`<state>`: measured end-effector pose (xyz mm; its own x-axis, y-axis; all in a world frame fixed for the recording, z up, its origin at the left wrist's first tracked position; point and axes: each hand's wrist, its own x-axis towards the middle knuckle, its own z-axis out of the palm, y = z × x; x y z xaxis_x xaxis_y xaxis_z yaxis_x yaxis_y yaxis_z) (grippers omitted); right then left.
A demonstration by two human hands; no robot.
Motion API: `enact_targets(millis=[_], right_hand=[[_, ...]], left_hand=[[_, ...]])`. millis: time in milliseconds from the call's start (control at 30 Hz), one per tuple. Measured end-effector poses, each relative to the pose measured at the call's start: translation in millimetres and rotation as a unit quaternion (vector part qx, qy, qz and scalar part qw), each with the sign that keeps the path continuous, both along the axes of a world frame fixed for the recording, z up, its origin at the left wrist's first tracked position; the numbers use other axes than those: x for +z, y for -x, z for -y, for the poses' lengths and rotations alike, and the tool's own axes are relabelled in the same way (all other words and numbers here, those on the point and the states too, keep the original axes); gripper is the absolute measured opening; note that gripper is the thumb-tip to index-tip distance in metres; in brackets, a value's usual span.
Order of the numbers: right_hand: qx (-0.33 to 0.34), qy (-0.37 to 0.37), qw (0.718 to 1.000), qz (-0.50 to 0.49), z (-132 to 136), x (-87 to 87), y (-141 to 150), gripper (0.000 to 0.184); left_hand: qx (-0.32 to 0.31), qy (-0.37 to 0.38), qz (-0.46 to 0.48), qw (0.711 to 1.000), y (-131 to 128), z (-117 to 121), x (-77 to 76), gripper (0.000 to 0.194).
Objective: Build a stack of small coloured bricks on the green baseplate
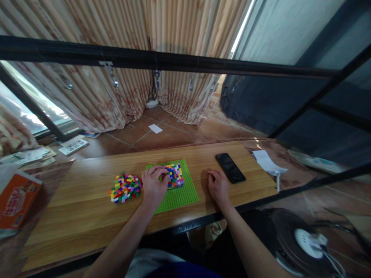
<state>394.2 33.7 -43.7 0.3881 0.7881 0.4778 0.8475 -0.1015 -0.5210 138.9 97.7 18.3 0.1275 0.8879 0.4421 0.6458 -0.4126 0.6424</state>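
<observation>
A green studded baseplate [185,195] lies on the wooden table, bearing a block of small multicoloured building bricks [176,175]. My left hand [155,185] is over the plate's left part, thumb and fingers pinched together at the left end of the block. Whatever sits between those fingertips is too small and covered to make out. Left of this hand is a loose heap of small coloured bricks [126,188]. My right hand [218,186] rests on the tabletop right of the plate, its fingers curled in, with nothing visible in them.
A black phone [230,168] lies just beyond my right hand. The wooden table [87,216] has white paper [268,162] by its right end. An orange box [19,200] stands at the far left. A dark metal bar [185,61] crosses in front of the curtains.
</observation>
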Motion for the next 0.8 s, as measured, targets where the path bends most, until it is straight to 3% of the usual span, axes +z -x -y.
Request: enact_targets(millis=[267, 533, 800], right_hand=[[-0.001, -0.001, 1.000, -0.007, 0, -0.7, 0, 0.026], [0.000, -0.001, 1.000, -0.009, 0, -2.4, -1, 0.026], [-0.002, 0.001, 1.000, -0.002, 0, -2.7, -1, 0.026]], left_hand=[[-0.003, -0.031, -0.012, 0.999, 0, 3, 1.0, 0.008], [-0.008, -0.129, -0.103, 0.986, 0, 11, 0.4, 0.015], [-0.022, -0.156, -0.155, 0.975, 2, 17, -1.7, 0.018]])
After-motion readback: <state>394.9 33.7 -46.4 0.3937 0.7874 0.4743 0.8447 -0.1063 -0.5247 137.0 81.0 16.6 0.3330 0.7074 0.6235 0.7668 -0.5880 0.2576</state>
